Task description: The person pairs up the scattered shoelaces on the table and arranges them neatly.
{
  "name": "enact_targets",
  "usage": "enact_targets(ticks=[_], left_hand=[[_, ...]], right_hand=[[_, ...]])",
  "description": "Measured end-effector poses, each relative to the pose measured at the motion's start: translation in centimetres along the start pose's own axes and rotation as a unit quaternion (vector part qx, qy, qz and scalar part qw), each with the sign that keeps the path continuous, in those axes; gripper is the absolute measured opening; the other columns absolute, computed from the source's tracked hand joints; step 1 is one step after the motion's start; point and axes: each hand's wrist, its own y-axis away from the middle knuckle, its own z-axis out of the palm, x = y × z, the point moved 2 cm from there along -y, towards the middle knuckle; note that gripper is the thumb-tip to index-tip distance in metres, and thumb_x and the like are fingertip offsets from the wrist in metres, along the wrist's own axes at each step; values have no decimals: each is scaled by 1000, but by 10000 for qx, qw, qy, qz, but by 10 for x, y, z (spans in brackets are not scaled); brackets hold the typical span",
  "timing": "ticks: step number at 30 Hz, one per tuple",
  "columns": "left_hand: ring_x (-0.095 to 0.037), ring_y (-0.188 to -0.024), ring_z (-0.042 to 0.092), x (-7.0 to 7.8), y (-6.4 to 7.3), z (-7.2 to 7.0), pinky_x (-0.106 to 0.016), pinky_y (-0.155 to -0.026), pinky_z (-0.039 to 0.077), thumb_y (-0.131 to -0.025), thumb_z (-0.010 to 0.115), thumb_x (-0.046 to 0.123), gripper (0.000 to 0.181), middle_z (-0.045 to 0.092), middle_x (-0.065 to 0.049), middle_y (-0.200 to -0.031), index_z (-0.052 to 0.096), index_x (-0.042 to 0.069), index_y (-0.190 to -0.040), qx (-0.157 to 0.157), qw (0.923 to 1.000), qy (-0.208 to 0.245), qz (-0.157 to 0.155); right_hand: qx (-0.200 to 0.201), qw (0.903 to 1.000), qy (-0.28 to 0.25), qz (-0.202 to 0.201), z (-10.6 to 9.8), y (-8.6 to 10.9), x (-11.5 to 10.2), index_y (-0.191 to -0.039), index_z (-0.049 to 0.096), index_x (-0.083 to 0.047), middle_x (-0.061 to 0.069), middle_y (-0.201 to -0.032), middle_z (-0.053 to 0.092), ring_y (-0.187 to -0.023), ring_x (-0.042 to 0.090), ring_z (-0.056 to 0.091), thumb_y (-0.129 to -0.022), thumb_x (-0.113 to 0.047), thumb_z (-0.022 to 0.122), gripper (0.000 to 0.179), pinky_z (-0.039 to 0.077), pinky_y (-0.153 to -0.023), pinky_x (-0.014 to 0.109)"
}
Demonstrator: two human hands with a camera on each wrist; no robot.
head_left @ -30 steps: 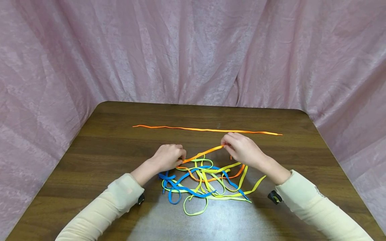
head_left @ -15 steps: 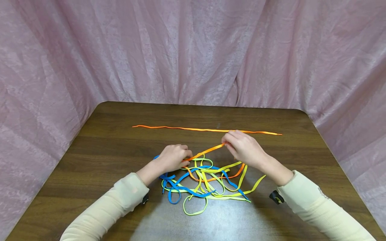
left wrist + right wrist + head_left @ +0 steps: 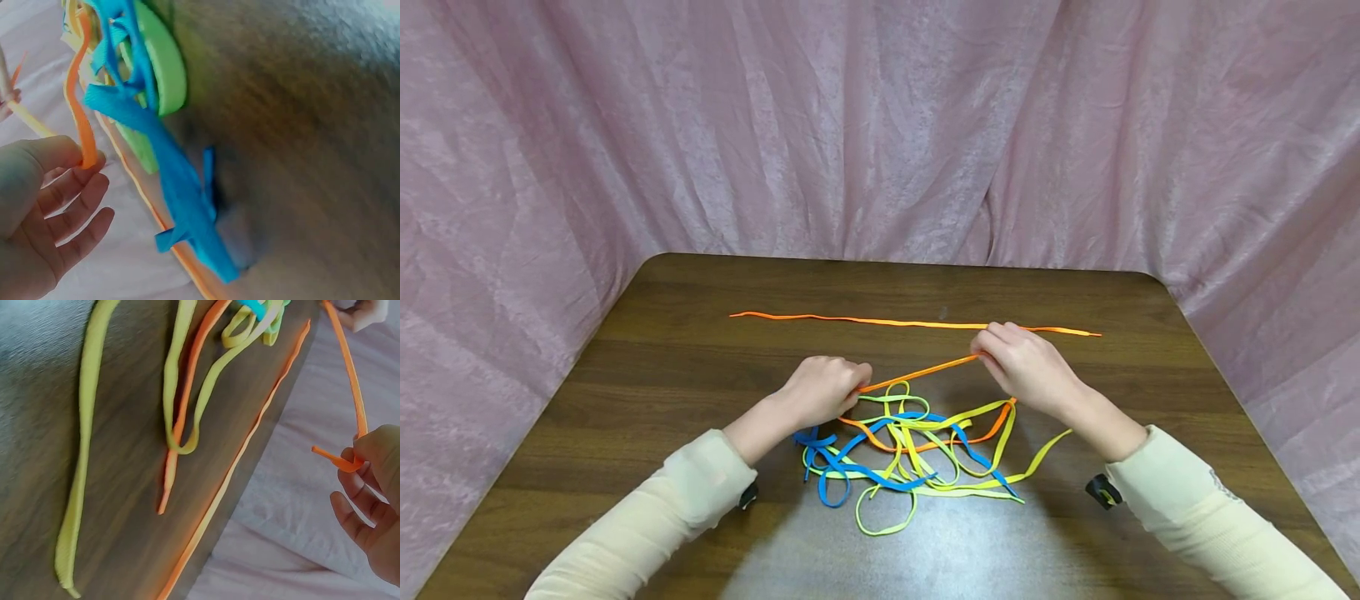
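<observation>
In the head view an orange shoelace [image 3: 921, 372] runs straight between my two hands, above the back of a loose tangle. My left hand [image 3: 822, 390] pinches it between thumb and forefinger; the other fingers spread loosely in the left wrist view, where a stretch of orange lace [image 3: 78, 106] hangs down toward the pile. My right hand [image 3: 1026, 367] grips the lace close to one end, whose short tip [image 3: 324, 454] pokes out past the fingers in the right wrist view. Below lie a blue shoelace [image 3: 880, 477], yellow shoelaces [image 3: 1037, 460] and a green shoelace [image 3: 887, 531], looped over each other.
A second orange shoelace [image 3: 865, 320] lies stretched out across the table behind the hands, partly covered by the right one. The wooden table [image 3: 662, 333] ends at a rounded back edge, with a pink curtain [image 3: 880, 125] hanging around it.
My right hand has moved to the right with the lace end. My left hand slid right along the lace, then came back left. The span between them is now longer and straighter.
</observation>
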Motion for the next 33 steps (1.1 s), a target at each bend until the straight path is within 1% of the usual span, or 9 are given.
enact_targets(ticks=[6,12,14,17,20,23,26,30,33], left_hand=[[-7,-50,42,2,3,-13,-22,-43,34,-80,66,8,8,56,6,-64,62,14,-77,111,9999,-93,67],[-7,-52,45,4,6,-17,-22,-46,37,-82,65,8,7,59,5,-66,65,14,-77,129,9996,-201,144],[-6,-52,45,4,7,-18,-21,-46,36,-82,65,9,8,57,6,-65,65,14,-76,67,9997,-219,109],[-7,-52,43,4,9,-19,-21,-45,34,-83,65,11,10,55,6,-63,65,15,-74,-61,9997,-229,23],[-7,-53,46,2,13,-21,-22,-45,36,-84,66,14,9,57,6,-64,66,16,-75,-147,9996,-251,-59],[-8,-55,51,0,17,-23,-24,-47,40,-83,68,16,6,60,6,-67,68,16,-77,-149,9995,-269,-96],[-9,-56,53,-4,20,-24,-24,-48,41,-82,69,17,5,61,6,-68,69,16,-77,-91,9995,-285,-81],[-8,-56,54,-9,25,-24,-22,-47,40,-80,71,15,3,61,5,-68,70,15,-77,32,9994,-328,-53],[-8,-55,53,-13,27,-26,-22,-48,40,-79,72,15,3,61,5,-69,70,14,-77,30,9994,-322,-120]], right_hand=[[-116,9998,43,139,1,11,8,-83,60,-10,-2,-81,56,-74,15,54,-80,-3,63,9,47,-74,36],[-173,9995,117,232,3,20,15,-81,58,-10,-1,-79,55,-75,16,55,-79,-3,62,9,46,-81,39],[-161,9994,152,265,3,24,18,-81,57,-10,-1,-79,55,-75,16,54,-79,-3,62,9,47,-79,38],[-79,9991,173,383,2,30,24,-80,57,-10,-1,-77,54,-73,17,53,-78,-2,63,10,46,-71,34],[-44,9981,172,598,-2,38,32,-80,57,-10,-2,-75,53,-72,17,53,-76,-1,64,12,45,-64,33],[-81,9964,159,823,-7,46,39,-80,57,-10,-1,-76,54,-72,16,53,-75,1,64,14,45,-62,34],[-105,9951,164,969,-10,54,45,-81,57,-10,-1,-76,55,-73,17,54,-74,2,65,16,45,-62,36],[-137,9941,163,1063,-12,64,53,-81,58,-8,0,-77,56,-74,19,55,-74,2,65,15,45,-63,37],[-147,9933,168,1137,-13,71,59,-81,58,-8,0,-78,56,-74,18,55,-74,2,66,14,45,-63,37]])
